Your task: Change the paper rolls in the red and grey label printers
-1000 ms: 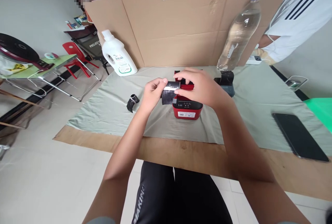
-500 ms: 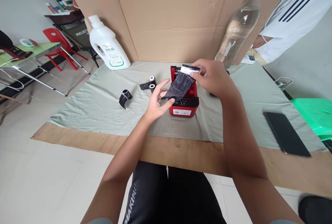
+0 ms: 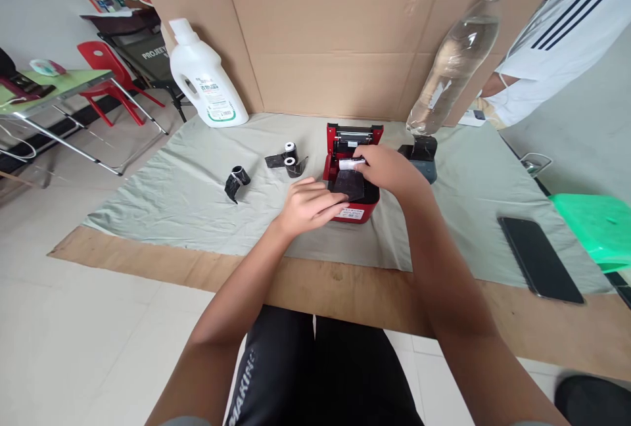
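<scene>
My right hand (image 3: 389,168) is closed on a small roll of black ribbon (image 3: 351,164) with a white part showing. It holds the roll over the open compartment of a red-and-black printer (image 3: 355,214). The printer's lid (image 3: 355,131) is raised at the back. A loose black strip hangs from the roll toward the front edge of the printer. There my left hand (image 3: 313,206) pinches the strip's end, its fingers bent together. To the left lie a pair of black rolls with white cores (image 3: 290,162) and one partly unrolled black roll (image 3: 237,179).
A white detergent jug (image 3: 210,84) and a tall water bottle (image 3: 456,64) stand by the cardboard screen (image 3: 325,25). A dark grey device (image 3: 424,162) sits right of the printer. A black phone (image 3: 541,260) lies near the front edge. A person's white sleeve (image 3: 576,45) shows at right.
Both hands have lowered the ribbon roll and its strip from above the printer into its open compartment. My left fingers have closed more around the strip's end.
</scene>
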The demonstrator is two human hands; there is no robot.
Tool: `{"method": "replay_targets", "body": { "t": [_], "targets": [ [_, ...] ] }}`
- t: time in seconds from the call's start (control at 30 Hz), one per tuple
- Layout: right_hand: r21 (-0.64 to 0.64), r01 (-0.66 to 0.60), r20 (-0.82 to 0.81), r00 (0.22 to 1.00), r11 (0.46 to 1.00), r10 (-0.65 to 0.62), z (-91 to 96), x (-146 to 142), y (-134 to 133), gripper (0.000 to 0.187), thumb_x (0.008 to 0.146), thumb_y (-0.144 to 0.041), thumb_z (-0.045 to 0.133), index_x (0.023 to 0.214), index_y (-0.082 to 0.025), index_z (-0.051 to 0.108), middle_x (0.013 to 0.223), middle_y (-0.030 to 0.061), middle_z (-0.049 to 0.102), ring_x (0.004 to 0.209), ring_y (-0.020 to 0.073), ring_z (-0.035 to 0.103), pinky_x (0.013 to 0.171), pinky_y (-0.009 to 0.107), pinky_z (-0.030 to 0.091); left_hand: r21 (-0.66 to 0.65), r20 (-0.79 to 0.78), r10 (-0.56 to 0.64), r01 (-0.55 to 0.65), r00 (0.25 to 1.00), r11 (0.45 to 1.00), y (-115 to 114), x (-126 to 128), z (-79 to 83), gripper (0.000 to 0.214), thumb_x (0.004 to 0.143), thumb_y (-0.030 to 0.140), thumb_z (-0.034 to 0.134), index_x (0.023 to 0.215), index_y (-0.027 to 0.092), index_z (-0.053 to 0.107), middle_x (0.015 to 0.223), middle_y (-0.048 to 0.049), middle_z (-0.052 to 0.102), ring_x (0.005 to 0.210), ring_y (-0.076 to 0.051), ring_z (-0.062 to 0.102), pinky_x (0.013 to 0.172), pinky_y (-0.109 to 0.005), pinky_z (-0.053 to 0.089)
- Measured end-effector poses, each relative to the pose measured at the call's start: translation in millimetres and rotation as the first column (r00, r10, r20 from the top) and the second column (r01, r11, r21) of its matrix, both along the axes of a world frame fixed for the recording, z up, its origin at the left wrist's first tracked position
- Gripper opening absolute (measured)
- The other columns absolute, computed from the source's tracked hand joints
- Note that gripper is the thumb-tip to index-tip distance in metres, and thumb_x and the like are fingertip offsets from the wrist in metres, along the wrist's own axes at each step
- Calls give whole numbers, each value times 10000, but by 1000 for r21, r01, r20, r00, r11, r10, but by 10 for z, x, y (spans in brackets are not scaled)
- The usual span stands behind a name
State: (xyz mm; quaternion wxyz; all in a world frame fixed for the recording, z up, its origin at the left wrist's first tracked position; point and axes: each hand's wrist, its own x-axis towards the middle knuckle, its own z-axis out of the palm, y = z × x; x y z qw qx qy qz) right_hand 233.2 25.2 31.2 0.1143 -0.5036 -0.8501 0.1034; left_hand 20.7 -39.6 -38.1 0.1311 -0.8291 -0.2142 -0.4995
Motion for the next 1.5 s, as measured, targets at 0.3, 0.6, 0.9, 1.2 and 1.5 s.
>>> {"method": "replay_targets", "body": {
  "t": [0.3,0.6,0.9,1.2,1.5],
  "targets": [
    [-89,44,122,992,995,-33,-172,-204,98,92,867,-175,673,791,-226,690,803,143,701,1210,412,573,826,456,518,8,-31,82,-82,996,997,50,17,-99,105,979,325,691,953,249,758,561,51,639,485,-115,540,561,-304,360],
    [32,-17,-123,992,999,20,152,-86,-104,247,964,-232,569,752,-234,696,713,43,647,846,257,633,775,397,470,-1,2,65,-65,998,998,54,22,-130,98,982,293,682,1011,248,764,629,34,689,525,-119,566,557,-301,362],
    [204,145,-414,909,968,-49,66,132,184,332,1000,-265,485,1249,-206,696,1287,134,717,1215,321,634,1083,497,464,-78,8,70,-69,998,995,49,36,-162,164,1028,287,591,1024,230,745,678,1,707,574,-137,634,602,-294,473],
    [-253,-129,-80,990,959,113,182,200,63,225,802,-133,617,960,-241,736,967,55,744,856,248,679,760,373,521,-198,185,-6,44,983,979,-9,102,-54,127,1026,269,620,1016,217,736,729,-9,717,594,-116,605,616,-274,490],
    [-195,223,31,975,955,-221,98,364,130,886,713,-659,808,1467,-252,584,1441,180,628,1227,442,636,982,561,536,-518,399,85,149,913,842,13,98,-50,507,1048,427,592,1521,294,466,1196,-82,794,740,-110,650,642,-257,476]
  ]
}}
